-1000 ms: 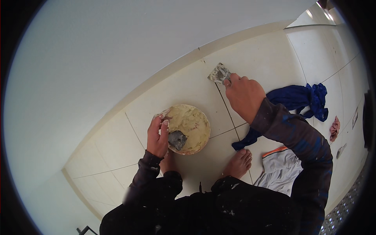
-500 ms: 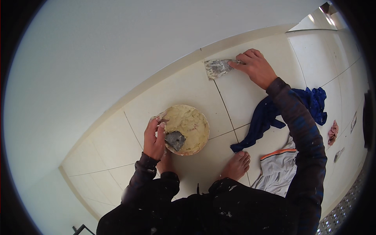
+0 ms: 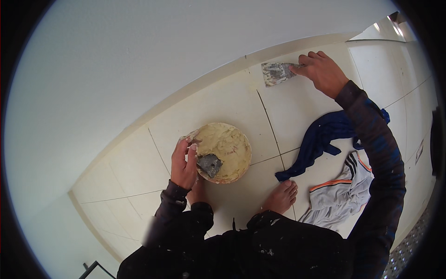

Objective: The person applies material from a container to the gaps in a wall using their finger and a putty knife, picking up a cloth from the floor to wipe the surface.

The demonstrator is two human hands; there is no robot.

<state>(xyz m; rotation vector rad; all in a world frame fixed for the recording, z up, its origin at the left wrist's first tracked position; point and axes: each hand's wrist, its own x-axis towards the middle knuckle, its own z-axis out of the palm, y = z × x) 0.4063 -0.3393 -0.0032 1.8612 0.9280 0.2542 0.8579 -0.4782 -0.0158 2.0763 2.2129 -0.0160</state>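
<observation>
My right hand [image 3: 324, 72] reaches far right with its fingers closed round the handle of a putty knife [image 3: 275, 73]. The wide blade, smeared with pale putty, points left above the floor tiles. My left hand [image 3: 184, 160] is closed on the left rim of a round tub [image 3: 250, 156] full of cream-yellow putty [image 3: 226, 145]. Putty sticks to the fingers of that hand. A dark grey, flat-ended piece [image 3: 210, 165] lies on the putty beside my left hand; its other end is hidden, so what it is I cannot tell.
A white wall [image 3: 125, 60] with a tile skirting [image 3: 204, 81] runs diagonally along the far side. Right of my bare foot [image 3: 280, 197] lie a dark blue cloth [image 3: 320, 132] and a grey garment with orange trim [image 3: 332, 197]. Black-framed object [image 3: 97, 270] at lower left.
My right hand has moved right and slightly farther away with the putty knife, its blade now farther from the skirting. My left hand stays on the tub.
</observation>
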